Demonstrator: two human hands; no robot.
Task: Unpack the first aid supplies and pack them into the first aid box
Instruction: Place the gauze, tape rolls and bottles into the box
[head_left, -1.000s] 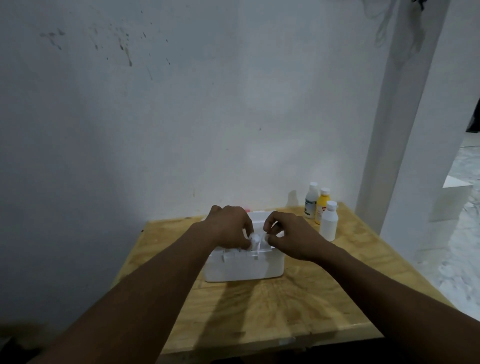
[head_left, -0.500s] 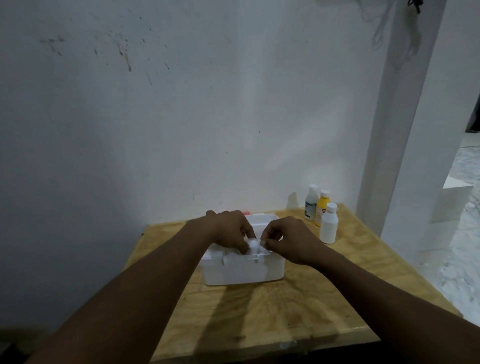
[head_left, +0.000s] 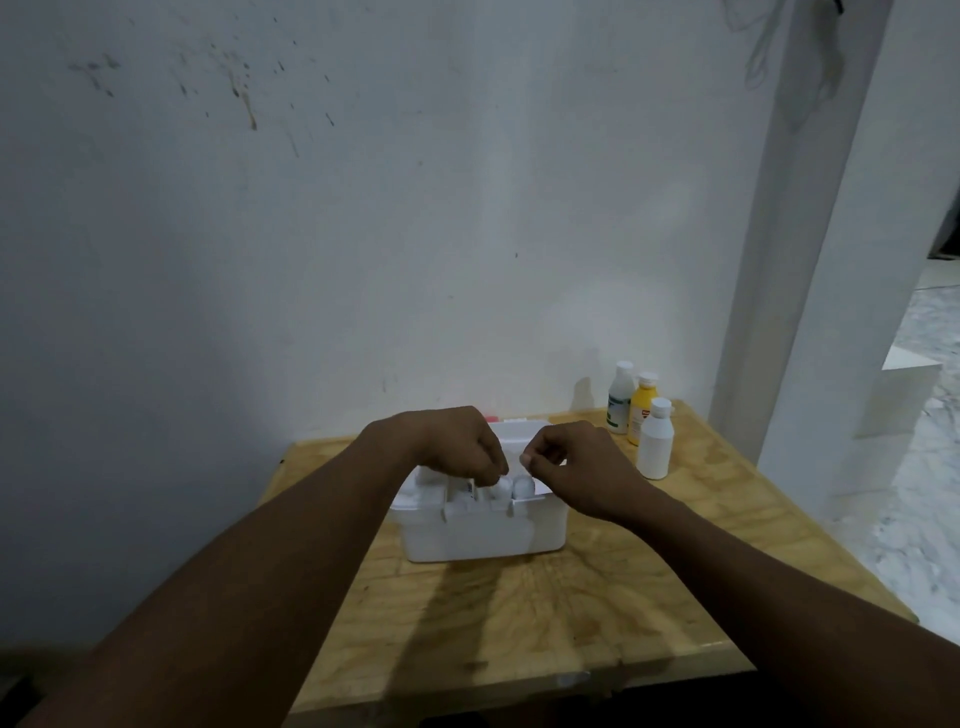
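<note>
Under my left grip (head_left: 462, 449) and right grip (head_left: 566, 465), both pinched, on what I cannot tell, the box (head_left: 483, 530) lies open for packing; bottles (head_left: 641, 415) wait beyond my right.

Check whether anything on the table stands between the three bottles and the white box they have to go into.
Nothing visible does. The three bottles stand upright at the table's far right corner, with bare wood between them and the first aid box. Only the right hand and left hand, working over the open top, occupy the way in.
</note>
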